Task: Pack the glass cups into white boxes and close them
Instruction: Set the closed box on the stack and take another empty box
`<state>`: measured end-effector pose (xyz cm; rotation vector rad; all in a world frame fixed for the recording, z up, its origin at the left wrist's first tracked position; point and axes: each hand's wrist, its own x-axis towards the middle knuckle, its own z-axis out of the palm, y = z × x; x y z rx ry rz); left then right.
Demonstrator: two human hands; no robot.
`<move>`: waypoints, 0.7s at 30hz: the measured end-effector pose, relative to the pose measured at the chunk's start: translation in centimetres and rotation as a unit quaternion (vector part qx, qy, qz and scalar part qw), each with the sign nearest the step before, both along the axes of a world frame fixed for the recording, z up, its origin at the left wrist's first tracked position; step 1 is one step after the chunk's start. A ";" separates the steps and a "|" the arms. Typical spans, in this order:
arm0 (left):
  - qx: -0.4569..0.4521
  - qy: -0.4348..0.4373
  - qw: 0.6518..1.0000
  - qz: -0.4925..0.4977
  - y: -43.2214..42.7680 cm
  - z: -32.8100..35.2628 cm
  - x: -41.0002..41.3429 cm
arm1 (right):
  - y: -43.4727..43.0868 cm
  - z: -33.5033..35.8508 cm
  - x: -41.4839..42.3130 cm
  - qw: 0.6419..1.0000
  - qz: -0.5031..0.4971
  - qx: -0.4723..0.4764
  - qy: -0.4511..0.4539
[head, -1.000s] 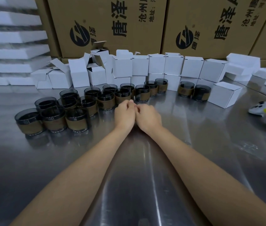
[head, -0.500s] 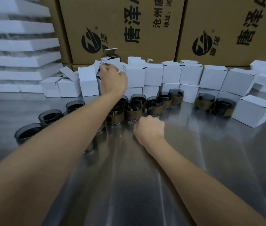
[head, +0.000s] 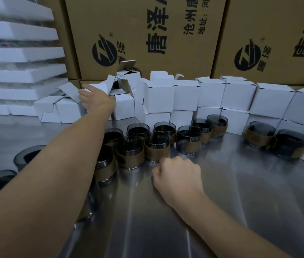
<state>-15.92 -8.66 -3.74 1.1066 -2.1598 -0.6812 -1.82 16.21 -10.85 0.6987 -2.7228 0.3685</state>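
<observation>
A second ago both hands are pressed together low in the middle of the frame, just in front of the cups. Now they are apart. The left hand (head: 97, 101) has gone up and over the cups to the upper left of the middle, where the white boxes (head: 158, 97) stand in a row, and since half a second ago it has slid a bit to the left onto one open white box (head: 101, 86) with its flaps up. So the packing is only starting: a box is being fetched, and no cup is in a hand yet. The left grip is spread over that box, with the long fingers reaching to the upper left and the thumb at the box's right side. I cannot tell if it is pinching the box yet or only touching it. The right hand (head: 177, 174) stays low in the middle on the shiny worktop (head: 240, 202). Its grip is curled into a fist and holds nothing. The glass cups (head: 156, 146) with brown bands stand in a bunch across the middle, between the two hands, all outside the boxes. Big brown cartons (head: 142, 34) fill the top behind the boxes.
</observation>
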 end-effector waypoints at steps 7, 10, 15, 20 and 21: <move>0.014 0.011 1.000 -0.025 -1.3 -1.0 -0.6 | -0.2 -0.5 -0.2 1.000 -0.010 0.005 0.021; -0.010 0.049 0.998 -0.031 -0.9 1.0 0.7 | -0.1 -0.2 -0.1 1.000 -0.017 -0.013 0.010; -0.067 0.150 0.985 -0.044 2.7 5.7 5.4 | 0.1 0.4 0.5 0.999 -0.021 -0.034 -0.003; 0.067 0.307 0.943 -0.109 9.1 7.3 12.2 | 1.3 0.5 2.1 0.990 -0.026 -0.135 -0.040; 0.110 0.350 0.920 -0.135 10.7 7.1 13.7 | 1.8 0.5 2.6 0.981 -0.028 -0.185 -0.051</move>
